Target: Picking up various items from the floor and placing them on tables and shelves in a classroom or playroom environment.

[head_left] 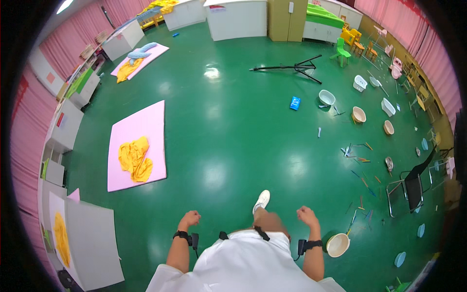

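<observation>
I stand on a green floor, one white shoe (261, 200) stepping forward. My left hand (190, 219) is curled into a loose fist in front of my waist and holds nothing. My right hand (307, 214) is likewise closed and empty, raised a little at my right side. Both wrists carry black straps. Nearest my right hand, a cream bowl (337, 244) lies on the floor just beyond my right forearm.
A pink mat (139, 130) with crumpled yellow cloth (135, 159) lies ahead left. White panels (92, 241) lean at the lower left. Several bowls, tubs and scattered sticks (360, 158) litter the right, beside a black chair (411, 187). A fallen black tripod (292, 67) lies further ahead.
</observation>
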Motion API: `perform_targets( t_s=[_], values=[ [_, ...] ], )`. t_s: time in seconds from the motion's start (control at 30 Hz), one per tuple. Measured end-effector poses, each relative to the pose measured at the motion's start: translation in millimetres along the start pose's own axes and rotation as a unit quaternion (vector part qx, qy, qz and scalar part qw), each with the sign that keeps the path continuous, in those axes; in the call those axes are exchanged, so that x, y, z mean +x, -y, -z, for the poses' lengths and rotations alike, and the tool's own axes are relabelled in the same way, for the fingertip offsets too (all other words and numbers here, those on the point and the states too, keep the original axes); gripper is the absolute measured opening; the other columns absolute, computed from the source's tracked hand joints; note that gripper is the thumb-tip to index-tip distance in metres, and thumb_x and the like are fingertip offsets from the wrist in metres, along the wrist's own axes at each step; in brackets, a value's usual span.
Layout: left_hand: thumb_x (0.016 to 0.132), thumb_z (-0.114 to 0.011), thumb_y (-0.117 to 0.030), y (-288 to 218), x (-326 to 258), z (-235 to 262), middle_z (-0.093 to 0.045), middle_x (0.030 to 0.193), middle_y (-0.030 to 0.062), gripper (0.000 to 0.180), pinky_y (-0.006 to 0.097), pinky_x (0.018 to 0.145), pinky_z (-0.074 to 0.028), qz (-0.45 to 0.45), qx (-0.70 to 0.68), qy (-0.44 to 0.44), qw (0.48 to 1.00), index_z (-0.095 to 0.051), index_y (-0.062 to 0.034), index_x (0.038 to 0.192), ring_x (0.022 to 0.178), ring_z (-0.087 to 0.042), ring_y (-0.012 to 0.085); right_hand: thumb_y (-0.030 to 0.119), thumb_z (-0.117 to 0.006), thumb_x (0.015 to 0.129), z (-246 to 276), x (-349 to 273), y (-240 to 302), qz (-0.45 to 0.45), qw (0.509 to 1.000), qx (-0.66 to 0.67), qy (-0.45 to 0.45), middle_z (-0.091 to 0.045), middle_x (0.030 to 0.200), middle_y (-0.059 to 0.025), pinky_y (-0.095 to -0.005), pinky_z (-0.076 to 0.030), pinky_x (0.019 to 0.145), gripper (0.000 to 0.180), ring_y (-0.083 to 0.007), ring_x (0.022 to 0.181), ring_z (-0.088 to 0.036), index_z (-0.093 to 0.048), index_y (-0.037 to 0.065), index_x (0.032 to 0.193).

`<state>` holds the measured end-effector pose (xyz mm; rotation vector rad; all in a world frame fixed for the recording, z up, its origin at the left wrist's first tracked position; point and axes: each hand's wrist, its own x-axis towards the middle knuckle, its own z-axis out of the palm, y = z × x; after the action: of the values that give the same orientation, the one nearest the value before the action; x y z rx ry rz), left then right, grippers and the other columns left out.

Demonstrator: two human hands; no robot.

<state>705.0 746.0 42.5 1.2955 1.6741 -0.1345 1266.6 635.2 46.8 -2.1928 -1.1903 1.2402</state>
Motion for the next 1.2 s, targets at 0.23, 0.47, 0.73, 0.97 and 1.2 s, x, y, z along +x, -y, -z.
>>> perform_targets(
  t_s=[0.23, 0.47, 0.73, 0.97, 1.2],
  values=[
    [0.081, -0.055, -0.020, -168.9, 119.9, 69.5, -0.065, 0.071, 0.0106, 0.021, 0.033, 0.060, -0.049, 0.004, -0.011, 0.010, 1.000, -0.060, -0.0003, 0.086, 0.062, -0.062, 0.0190, 0.024, -0.055, 0.085, 132.8, 193.4, 105.6, 0.025, 0.999, -0.031, -0.031, -0.064, 0.073, -0.0085, -0.0321, -0.049, 0.063, 0.025, -0.0169, 0.066, -0.061, -0.059, -0.001, 0.087],
    [0.082, -0.055, -0.021, -299.6, 270.5, 121.0, -0.065, 0.071, 0.0101, 0.022, 0.033, 0.060, -0.048, 0.013, -0.039, 0.029, 0.999, -0.060, -0.0001, 0.088, 0.061, -0.061, 0.0185, 0.024, -0.054, 0.085, 222.5, 376.0, 193.6, 0.032, 0.999, 0.001, -0.019, -0.064, 0.074, -0.0090, -0.0313, -0.048, 0.062, 0.024, -0.0160, 0.066, -0.061, -0.059, 0.000, 0.088],
    [0.083, -0.054, -0.022, -489.6, 461.2, 218.5, -0.065, 0.070, 0.0100, 0.023, 0.034, 0.059, -0.049, -0.025, 0.000, 0.041, 0.999, -0.060, -0.0002, 0.088, 0.061, -0.062, 0.0191, 0.024, -0.055, 0.085, 306.8, 536.0, 269.0, -0.052, 0.997, -0.004, 0.054, -0.064, 0.075, -0.0101, -0.0310, -0.048, 0.064, 0.025, -0.0173, 0.067, -0.061, -0.059, -0.001, 0.089],
    [0.082, -0.053, -0.018, -680.8, 591.5, 279.5, -0.063, 0.068, 0.0109, 0.021, 0.033, 0.056, -0.049, -0.069, -0.003, 0.071, 0.995, -0.059, 0.0016, 0.086, 0.058, -0.060, 0.0190, 0.023, -0.055, 0.085, 386.0, 682.2, 309.4, -0.068, 0.991, 0.109, -0.039, -0.063, 0.073, -0.0099, -0.0316, -0.048, 0.062, 0.026, -0.0174, 0.066, -0.060, -0.059, -0.002, 0.087],
    [0.083, -0.052, -0.018, -843.8, 732.6, 307.8, -0.061, 0.064, 0.0081, 0.019, 0.031, 0.054, -0.047, -0.066, 0.029, 0.089, 0.993, -0.061, -0.0014, 0.083, 0.056, -0.058, 0.0169, 0.026, -0.054, 0.083, 466.6, 880.7, 312.4, -0.042, 0.997, -0.030, -0.052, -0.063, 0.072, -0.0104, -0.0354, -0.047, 0.063, 0.030, -0.0217, 0.067, -0.061, -0.060, -0.002, 0.088]
  ],
)
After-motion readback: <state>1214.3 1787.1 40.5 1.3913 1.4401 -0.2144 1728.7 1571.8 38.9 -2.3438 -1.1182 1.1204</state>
